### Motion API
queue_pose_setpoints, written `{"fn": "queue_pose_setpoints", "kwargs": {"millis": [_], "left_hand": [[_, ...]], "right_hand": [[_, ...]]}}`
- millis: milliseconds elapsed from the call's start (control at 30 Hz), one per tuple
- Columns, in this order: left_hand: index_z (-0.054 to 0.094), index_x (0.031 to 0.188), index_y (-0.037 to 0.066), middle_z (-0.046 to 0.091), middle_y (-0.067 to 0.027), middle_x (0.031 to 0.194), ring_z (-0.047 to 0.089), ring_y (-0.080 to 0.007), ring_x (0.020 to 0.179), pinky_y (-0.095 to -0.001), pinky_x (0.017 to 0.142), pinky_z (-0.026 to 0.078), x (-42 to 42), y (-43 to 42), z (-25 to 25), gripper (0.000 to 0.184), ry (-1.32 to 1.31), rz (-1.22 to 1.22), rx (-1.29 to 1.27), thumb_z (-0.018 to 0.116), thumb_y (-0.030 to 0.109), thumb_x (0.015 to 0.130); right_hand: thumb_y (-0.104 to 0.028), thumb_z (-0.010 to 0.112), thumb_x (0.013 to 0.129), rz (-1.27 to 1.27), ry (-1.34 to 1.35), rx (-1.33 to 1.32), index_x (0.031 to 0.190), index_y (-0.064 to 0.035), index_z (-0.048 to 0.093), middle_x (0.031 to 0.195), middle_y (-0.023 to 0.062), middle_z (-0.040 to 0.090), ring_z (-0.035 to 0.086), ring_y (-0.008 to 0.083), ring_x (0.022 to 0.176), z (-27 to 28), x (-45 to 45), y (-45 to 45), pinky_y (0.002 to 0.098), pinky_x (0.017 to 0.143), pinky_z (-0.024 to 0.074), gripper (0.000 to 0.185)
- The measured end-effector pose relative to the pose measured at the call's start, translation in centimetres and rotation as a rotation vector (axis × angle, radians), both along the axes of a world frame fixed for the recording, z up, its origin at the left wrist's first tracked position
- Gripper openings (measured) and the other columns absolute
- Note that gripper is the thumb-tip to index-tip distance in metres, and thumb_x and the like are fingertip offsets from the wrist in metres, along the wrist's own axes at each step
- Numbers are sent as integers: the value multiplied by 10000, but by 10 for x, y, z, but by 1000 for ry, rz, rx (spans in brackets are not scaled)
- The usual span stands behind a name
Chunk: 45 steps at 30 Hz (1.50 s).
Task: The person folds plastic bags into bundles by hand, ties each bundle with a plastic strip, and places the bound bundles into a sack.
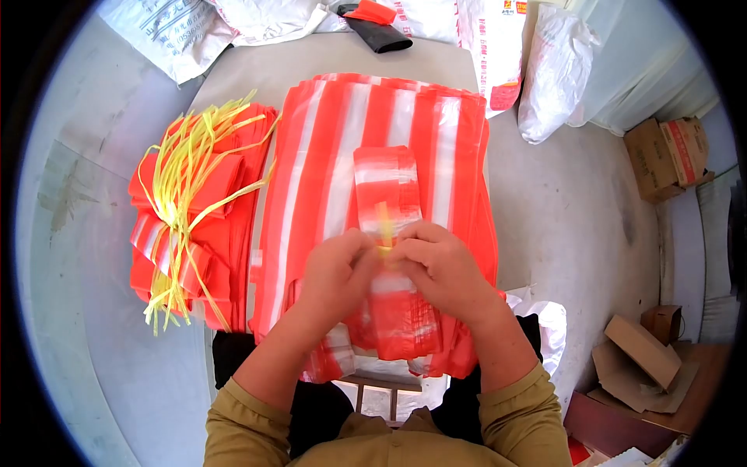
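A thick stack of red-and-white striped plastic bags (373,109) lies in front of me. On it, a folded bundle of the same bags (387,167) runs lengthwise, with a yellow strip (384,222) across its middle. My left hand (340,268) and my right hand (438,268) meet there, fingers closed and pinching the yellow strip; motion blurs the fingertips. The strip's ends are mostly hidden by my fingers. To the left, a bunch of yellow strips (177,210) lies over another pile of red bags (241,187).
Printed white sacks (498,47) and a black-and-red item (377,35) lie at the back edge of the grey table (257,70). A filled clear bag (556,70) stands back right. Cardboard boxes (669,156) and an open carton (642,366) sit at the right.
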<state>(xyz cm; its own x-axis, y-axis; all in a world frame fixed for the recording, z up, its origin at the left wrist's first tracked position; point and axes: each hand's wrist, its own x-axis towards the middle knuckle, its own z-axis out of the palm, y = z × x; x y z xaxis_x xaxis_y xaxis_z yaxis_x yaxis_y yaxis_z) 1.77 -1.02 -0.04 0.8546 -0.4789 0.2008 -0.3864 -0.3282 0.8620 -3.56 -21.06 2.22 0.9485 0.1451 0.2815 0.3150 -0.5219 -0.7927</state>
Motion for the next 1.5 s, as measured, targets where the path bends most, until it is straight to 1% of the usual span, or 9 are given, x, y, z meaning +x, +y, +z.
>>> {"fn": "queue_pose_setpoints", "kwargs": {"millis": [200,300,400,633,800,933,1100,1200,1500], "left_hand": [[638,1057,14,603,-118,809,605,-299,696,-434,659,507,13,8,0,142,-380,99,424,699,1,929],[574,1187,19,617,-121,999,626,-241,734,-377,665,522,8,0,9,286,-311,344,201,708,-4,934],[597,1219,30,662,-118,1035,688,-209,790,-331,671,548,1,7,7,332,54,293,29,757,93,935],[510,1238,28,571,-52,1132,644,-95,867,-249,753,547,-10,12,11,311,415,-15,-66,689,-3,985],[489,1398,45,601,-98,1332,683,-207,1088,-349,887,578,-7,20,7,454,738,-48,-420,657,281,1048],[430,1555,43,582,-137,1481,645,-283,1267,-448,1025,559,-7,23,23,690,1195,-220,-935,575,500,1059],[461,1544,41,625,-142,1438,664,-270,1253,-458,1027,579,-14,28,32,569,1440,-116,-783,596,328,1071],[434,1557,42,611,-153,1448,658,-280,1269,-451,1049,575,-11,25,14,580,1378,-171,-761,635,237,1049],[304,1616,44,539,-119,1510,600,-211,1324,-402,1057,555,-18,14,8,730,1175,-173,-621,684,73,994]], "right_hand": [[-21,756,881,41,61,-164,1027,-16,746,1076,100,646,635,266,970,7,-4,-17,363,820,544,147],[-75,763,906,-122,87,-33,1220,-33,725,1073,107,653,645,250,952,9,-5,-26,362,831,546,319],[-194,690,974,-273,291,-50,1437,-63,610,1175,173,695,689,343,1075,18,-6,-33,404,956,547,488],[-177,610,1053,-184,478,-15,1596,-73,456,1218,132,686,685,223,1015,20,-7,-21,368,874,556,574],[-116,547,1065,51,519,742,1631,-62,387,1359,145,648,682,215,1100,22,-14,-26,384,920,568,591],[-121,574,1065,187,362,841,1622,-27,372,1402,146,626,646,223,1211,27,-17,-12,372,1050,516,600],[-122,671,1016,-211,433,297,1666,-25,249,1472,183,579,602,244,1304,9,-3,-10,375,1079,503,780],[-144,709,1006,-146,540,643,1702,-82,157,1349,161,634,634,192,1188,-1,-4,-3,353,976,548,890],[-58,713,969,-297,351,893,1709,-97,106,1386,187,624,655,219,1206,3,-1,4,362,1012,552,959]]}}
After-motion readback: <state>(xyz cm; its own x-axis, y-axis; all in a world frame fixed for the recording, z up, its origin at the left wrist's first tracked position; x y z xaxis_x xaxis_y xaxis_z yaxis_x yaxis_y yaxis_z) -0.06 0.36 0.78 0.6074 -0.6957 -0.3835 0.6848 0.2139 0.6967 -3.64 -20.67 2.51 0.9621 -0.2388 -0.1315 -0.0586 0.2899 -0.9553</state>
